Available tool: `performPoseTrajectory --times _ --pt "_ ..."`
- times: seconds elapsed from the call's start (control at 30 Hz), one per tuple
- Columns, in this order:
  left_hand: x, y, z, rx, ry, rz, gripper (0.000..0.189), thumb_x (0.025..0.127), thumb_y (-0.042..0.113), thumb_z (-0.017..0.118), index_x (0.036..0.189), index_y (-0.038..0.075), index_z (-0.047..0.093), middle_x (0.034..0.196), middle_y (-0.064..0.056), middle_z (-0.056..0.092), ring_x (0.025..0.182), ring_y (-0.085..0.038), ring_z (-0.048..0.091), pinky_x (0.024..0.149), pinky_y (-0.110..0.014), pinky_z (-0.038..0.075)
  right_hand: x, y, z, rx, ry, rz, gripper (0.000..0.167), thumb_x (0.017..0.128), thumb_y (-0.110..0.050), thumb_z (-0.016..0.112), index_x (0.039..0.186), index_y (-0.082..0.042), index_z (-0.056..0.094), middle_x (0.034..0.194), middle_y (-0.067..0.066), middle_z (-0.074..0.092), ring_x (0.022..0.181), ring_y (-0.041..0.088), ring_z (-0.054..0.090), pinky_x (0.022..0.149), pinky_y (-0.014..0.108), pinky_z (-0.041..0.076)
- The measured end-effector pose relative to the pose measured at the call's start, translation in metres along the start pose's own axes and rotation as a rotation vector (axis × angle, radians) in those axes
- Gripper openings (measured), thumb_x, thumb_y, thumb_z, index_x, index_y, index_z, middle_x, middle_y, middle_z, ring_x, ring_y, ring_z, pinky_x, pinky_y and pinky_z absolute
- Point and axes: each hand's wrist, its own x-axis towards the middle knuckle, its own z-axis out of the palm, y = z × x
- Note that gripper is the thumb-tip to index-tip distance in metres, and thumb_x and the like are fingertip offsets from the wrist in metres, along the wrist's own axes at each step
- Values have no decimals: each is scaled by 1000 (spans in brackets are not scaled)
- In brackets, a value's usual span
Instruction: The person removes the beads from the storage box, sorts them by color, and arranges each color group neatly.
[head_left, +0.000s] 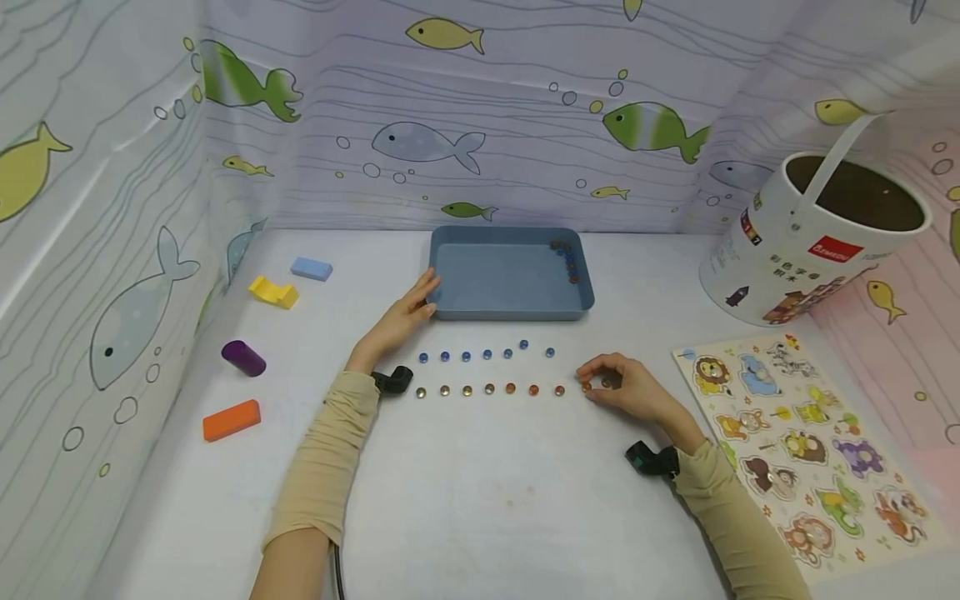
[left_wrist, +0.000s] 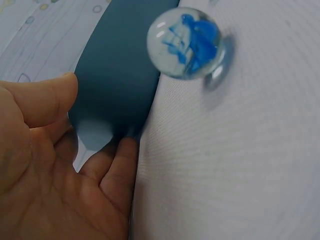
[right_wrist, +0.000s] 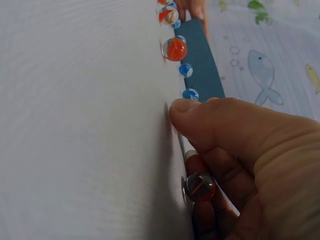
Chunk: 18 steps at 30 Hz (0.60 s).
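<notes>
My left hand (head_left: pixel 397 323) rests against the left end of a blue-grey tray (head_left: pixel 510 316), fingers nearly straight. In the left wrist view its thumb lies at the tray wall (left_wrist: pixel 120 65), near a clear marble with blue swirls (left_wrist: pixel 185 42). At the right end of the front marble row, my right hand (head_left: pixel 630 387) pinches an orange marble (head_left: pixel 586 387) between thumb and fingertips; in the right wrist view the thumb hides it. A darker marble with a red streak (right_wrist: pixel 200 187) sits beside the lower fingers. The front row runs from amber to orange marbles (head_left: pixel 533 390); blue marbles (head_left: pixel 466 357) line up behind.
Small marbles (head_left: pixel 572 268) lie in the tray's right corner. At left stand blue (head_left: pixel 311 268), yellow (head_left: pixel 273 292), purple (head_left: pixel 243 358) and orange blocks (head_left: pixel 232 421). On the right are a white bucket (head_left: pixel 795 250) and an animal puzzle board (head_left: pixel 810 458).
</notes>
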Motion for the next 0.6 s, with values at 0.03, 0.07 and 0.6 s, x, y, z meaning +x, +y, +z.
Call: performPoseTrajectory --times 0.03,0.07,0.6 --pt "0 -1 0 0 -1 2 55 105 19 40 155 10 20 165 -2 0 153 -27 2 125 -47 7 0 0 0 1 2 -6 27 82 -3 74 109 -9 69 114 11 66 102 7 54 86 14 45" --pt "0 -1 0 -3 0 3 55 105 19 40 155 10 20 165 -2 0 153 -27 2 125 -46 7 0 0 1 -1 1 -14 27 82 -3 74 108 -8 69 114 11 66 102 7 54 86 14 45" --pt "0 -1 -1 -19 -10 3 55 105 19 41 155 10 20 165 -2 0 153 -26 1 125 -45 8 6 -5 -18 -12 -32 -29 29 89 -9 69 117 -6 65 116 14 68 103 11 60 86 18 49"
